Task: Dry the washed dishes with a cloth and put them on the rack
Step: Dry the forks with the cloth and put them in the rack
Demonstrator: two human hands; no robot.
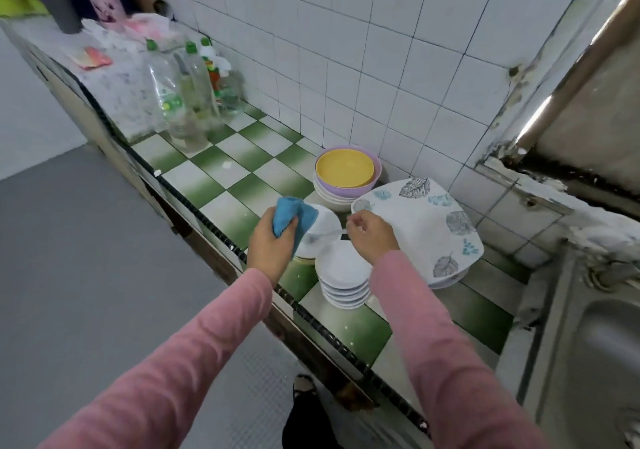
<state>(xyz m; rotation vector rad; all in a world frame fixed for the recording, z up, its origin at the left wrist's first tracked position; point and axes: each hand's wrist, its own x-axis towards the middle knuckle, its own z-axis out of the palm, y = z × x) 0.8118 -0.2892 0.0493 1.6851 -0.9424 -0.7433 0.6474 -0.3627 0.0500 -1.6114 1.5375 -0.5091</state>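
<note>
Hands in pink sleeves meet over a green-and-white checked tile worktop (221,168). The left hand (272,244) grips a bunched blue cloth (294,216). The right hand (372,237) pinches a thin metal utensil (325,234) by its handle, just above a stack of small white plates (343,275).
</note>
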